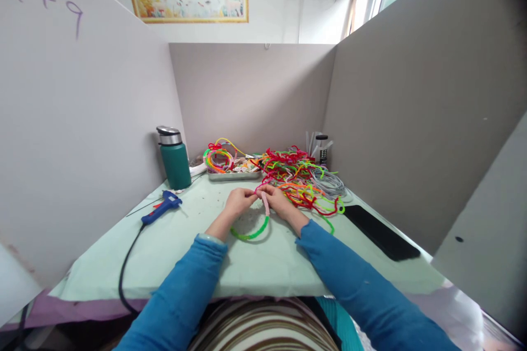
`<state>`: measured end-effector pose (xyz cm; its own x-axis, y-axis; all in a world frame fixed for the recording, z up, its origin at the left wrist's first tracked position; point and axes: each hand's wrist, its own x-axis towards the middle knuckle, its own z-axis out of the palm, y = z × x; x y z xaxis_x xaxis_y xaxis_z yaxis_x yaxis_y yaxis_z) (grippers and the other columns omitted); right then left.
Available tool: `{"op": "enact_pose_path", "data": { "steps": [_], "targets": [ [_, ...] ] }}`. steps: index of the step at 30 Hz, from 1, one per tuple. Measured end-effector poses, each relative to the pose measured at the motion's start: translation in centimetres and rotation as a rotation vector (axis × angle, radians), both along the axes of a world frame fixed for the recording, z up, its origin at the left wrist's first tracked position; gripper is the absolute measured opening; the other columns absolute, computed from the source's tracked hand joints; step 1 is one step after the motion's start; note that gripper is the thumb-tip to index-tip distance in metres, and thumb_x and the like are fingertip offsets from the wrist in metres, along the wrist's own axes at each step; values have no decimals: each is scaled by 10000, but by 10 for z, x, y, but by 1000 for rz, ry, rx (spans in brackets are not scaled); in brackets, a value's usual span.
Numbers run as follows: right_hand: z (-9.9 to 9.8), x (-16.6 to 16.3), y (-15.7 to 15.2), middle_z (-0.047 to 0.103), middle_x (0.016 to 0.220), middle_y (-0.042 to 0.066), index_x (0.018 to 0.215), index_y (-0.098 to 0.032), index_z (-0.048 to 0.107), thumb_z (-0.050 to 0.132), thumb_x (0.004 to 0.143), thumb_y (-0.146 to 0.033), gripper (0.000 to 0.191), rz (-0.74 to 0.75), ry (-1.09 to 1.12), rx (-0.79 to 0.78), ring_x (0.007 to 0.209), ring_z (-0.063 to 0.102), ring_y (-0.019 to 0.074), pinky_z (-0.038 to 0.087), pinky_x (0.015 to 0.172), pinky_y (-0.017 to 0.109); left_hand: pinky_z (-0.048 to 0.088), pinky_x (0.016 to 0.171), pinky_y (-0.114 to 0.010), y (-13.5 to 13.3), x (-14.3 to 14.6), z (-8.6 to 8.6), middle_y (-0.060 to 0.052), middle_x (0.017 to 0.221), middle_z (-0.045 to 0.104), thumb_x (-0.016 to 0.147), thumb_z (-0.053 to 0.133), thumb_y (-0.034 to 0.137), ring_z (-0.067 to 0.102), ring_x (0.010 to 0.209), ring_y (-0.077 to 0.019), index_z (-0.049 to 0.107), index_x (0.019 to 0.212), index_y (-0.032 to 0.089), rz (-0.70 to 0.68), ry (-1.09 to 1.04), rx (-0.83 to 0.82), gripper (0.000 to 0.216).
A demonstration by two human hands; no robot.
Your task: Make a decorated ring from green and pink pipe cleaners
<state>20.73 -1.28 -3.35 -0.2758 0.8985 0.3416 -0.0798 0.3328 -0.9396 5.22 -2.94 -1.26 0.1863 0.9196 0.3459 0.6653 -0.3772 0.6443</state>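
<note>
Between my hands is a ring wrapped in fuzzy pipe cleaner [252,237], green along its near side and pale pink up its right side. My left hand [240,201] pinches the far part of the ring from the left. From the right, my right hand [276,201] closes its fingertips on the same spot, close to the left fingertips. A strand of bright pink pipe cleaner [259,187] shows at the fingertips; which hand grips it I cannot tell. The fingers hide the ring's far side.
A tangled heap of coloured pipe cleaners [294,167] lies beyond my right hand. Behind are a metal tray [234,176] and finished-looking coloured rings [217,158]. A blue glue gun [162,208] and green bottle [175,162] stand left; a black flat object [381,232] lies right.
</note>
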Motion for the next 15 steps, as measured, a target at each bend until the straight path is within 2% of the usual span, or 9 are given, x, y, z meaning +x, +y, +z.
{"op": "enact_pose_path", "data": {
  "steps": [15],
  "targets": [
    [-1,2,4,580,657,3,717,-172,633,600,659,-294,139,-18,-106,26,602,479,124,369,542,230,319,537,-232,3,-2,2,-17,586,603,706,526,486,495,588,-134,712,726,125,21,-16,-30,406]
  ]
}}
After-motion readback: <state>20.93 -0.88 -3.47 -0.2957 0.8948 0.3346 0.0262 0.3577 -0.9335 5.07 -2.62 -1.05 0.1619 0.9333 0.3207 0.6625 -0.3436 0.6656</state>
